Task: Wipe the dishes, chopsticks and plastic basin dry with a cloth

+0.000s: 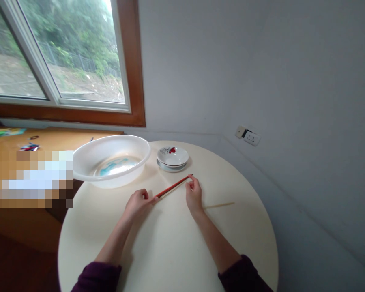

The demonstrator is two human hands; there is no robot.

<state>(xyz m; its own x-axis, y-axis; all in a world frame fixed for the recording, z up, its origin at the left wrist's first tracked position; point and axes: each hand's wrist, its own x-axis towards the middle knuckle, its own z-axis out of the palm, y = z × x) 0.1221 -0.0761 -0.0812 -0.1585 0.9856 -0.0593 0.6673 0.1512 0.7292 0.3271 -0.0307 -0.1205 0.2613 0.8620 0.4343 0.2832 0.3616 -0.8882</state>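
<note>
A long, thin red chopstick with a dark far tip slants across the table between my two hands. The near end is pinched in the fingers of my left hand. At the far end, my right hand has its fingers closed around the stick close to the tip. A pale edge runs along the underside of the red chopstick; I cannot tell if it is a second stick. Another pale, wood-coloured chopstick lies on the table to the right, its near end hidden behind my right wrist.
Two or more small white dishes, the top one with a red flower pattern, are stacked beyond my hands. A large translucent basin stands at the back left of the round white table. A wooden desk adjoins on the left; a wall socket is at right.
</note>
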